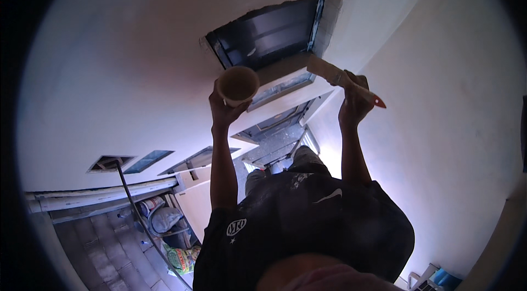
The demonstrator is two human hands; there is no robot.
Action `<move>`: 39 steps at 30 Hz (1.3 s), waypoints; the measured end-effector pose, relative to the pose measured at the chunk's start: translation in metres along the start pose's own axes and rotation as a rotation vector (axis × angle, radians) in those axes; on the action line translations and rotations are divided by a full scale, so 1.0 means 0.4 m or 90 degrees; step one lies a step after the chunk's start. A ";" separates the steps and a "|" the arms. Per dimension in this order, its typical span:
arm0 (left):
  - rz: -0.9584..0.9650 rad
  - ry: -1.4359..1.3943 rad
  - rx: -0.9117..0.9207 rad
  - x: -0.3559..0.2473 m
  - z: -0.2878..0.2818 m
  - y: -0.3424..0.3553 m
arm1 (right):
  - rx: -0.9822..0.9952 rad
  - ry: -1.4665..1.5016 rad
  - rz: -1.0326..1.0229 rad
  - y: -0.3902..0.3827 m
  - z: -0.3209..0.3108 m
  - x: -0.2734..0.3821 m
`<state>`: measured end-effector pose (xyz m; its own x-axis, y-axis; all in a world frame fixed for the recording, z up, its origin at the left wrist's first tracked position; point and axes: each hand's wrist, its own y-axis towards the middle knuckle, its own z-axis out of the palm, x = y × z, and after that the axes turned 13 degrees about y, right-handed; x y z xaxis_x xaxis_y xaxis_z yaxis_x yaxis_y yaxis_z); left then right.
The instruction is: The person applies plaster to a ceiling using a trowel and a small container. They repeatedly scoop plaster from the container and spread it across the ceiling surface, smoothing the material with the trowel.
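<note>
My left hand [224,111] is closed around a small pale tub [239,86], its round mouth facing up; I cannot make out what is inside. A wide flat paintbrush [329,71] is gripped in my right hand [355,96], with the bristle end pointing left and the reddish handle tip [379,101] sticking out to the right. Both hands are raised in front of the wall, just below a dark framed opening [269,30] with rough edges. The brush end lies close to the opening's lower right corner in the picture; whether it touches there I cannot tell.
A pale wall [110,60] spreads to the left and another wall [450,115] to the right. Lower left, a long dark pole [137,211] slants over paving [104,247], beside bags [164,218] and a pale board [195,200]. A blue item [446,279] sits lower right.
</note>
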<state>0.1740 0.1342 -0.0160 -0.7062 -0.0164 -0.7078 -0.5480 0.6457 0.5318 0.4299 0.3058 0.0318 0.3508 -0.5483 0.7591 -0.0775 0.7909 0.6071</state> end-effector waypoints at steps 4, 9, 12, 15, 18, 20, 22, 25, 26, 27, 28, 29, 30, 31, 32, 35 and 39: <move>0.033 0.015 0.063 0.032 0.065 0.015 | 0.083 0.015 -0.020 0.018 0.015 -0.024; 0.001 -0.050 0.113 0.095 0.177 0.037 | 0.082 0.110 0.083 0.012 0.053 -0.038; -0.008 -0.033 0.137 0.150 0.240 0.051 | 0.096 0.104 0.111 0.006 0.073 -0.045; -0.008 0.068 0.158 0.200 0.292 0.057 | 0.110 0.070 0.121 0.005 0.083 -0.080; -0.015 0.142 0.183 0.237 0.330 0.058 | 0.147 -0.001 0.137 0.010 0.094 -0.113; -0.013 0.170 0.180 0.252 0.348 0.054 | 0.198 -0.051 0.141 0.026 0.104 -0.133; -0.060 0.066 0.176 0.296 0.365 0.041 | 0.314 -0.159 0.018 0.053 0.114 -0.162; -0.076 0.000 0.165 0.309 0.370 0.035 | 0.357 -0.155 -0.017 0.073 0.175 -0.178; -0.073 -0.007 0.160 0.308 0.367 0.030 | 0.372 -0.156 -0.002 0.075 0.184 -0.192; -0.093 -0.034 0.161 0.328 0.378 0.026 | 0.387 -0.157 0.013 0.077 0.195 -0.200; -0.121 -0.058 0.155 0.357 0.388 0.015 | 0.412 -0.152 0.030 0.075 0.210 -0.201; -0.142 -0.084 0.149 0.368 0.392 0.021 | 0.404 -0.132 0.033 0.080 0.224 -0.211; -0.104 -0.080 0.144 0.375 0.397 0.018 | 0.420 -0.148 0.045 0.079 0.233 -0.223; -0.062 -0.075 0.139 0.362 0.401 0.032 | 0.431 -0.163 0.053 0.079 0.241 -0.237; -0.019 -0.070 0.135 0.353 0.397 0.043 | 0.442 -0.179 0.061 0.082 0.250 -0.250; -0.067 -0.042 0.186 0.322 0.372 0.054 | 0.519 -0.323 0.067 0.097 0.294 -0.279; -0.053 0.018 0.179 0.324 0.372 0.055 | 0.565 -0.356 0.057 0.080 0.329 -0.334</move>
<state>0.1372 0.2600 -0.1651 -0.6784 -0.0974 -0.7282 -0.4618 0.8274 0.3195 0.2578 0.3685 -0.0194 -0.1540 -0.7236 0.6728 -0.8168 0.4764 0.3255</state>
